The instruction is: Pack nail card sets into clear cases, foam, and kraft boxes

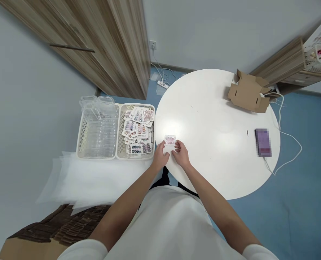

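Observation:
Between my two hands, near the left edge of the round white table, is a small clear pack of pink press-on nails point(170, 139). The fingers of my left hand point(159, 156) curl against its left edge. On the other side, my right hand point(181, 154) has its fingertips curled at the right edge. Both thumbs point inward below the pack. A white perforated basket point(135, 157) just left of the table holds a pile of nail cards point(137, 130) in many colours.
Another white basket point(79, 148) holds stacked clear plastic cases point(101, 133). Translucent sheets point(95, 178) lie in front, above a carton of brown cardboard pieces point(60, 224). On the round table point(217, 159) are a flattened cardboard box point(248, 94) and a phone point(263, 142) with a white cable.

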`<state>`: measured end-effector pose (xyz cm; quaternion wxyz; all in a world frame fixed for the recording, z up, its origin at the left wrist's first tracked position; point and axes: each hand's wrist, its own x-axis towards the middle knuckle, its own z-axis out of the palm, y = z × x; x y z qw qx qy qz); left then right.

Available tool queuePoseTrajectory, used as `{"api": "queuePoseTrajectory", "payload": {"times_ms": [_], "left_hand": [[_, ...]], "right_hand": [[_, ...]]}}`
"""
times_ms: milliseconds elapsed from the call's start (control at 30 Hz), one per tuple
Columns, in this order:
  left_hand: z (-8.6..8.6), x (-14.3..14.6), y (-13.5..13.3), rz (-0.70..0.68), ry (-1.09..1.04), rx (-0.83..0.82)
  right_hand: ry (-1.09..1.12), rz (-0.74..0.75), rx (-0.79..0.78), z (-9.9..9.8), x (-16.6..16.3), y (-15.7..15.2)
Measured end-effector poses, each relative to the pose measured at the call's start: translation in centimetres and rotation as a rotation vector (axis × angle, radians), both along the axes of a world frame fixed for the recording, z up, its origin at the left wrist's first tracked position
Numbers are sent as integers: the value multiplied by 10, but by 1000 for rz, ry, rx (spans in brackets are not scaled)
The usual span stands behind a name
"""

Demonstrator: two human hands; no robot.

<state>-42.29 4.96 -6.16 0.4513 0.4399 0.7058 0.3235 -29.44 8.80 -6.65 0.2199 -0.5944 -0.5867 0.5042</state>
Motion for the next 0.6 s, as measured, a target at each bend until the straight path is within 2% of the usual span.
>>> {"api": "queuePoseTrajectory", "payload": {"times_ms": [367,467,600], "left_hand": [[2,8,-6,78,55,55],[6,17,-22,98,83,59],[13,29,-60,150,107,12]], "right_hand": [[153,117,73,-1,23,-23],[166,174,55,-1,35,-33],[177,236,14,-3,54,-44]]}}
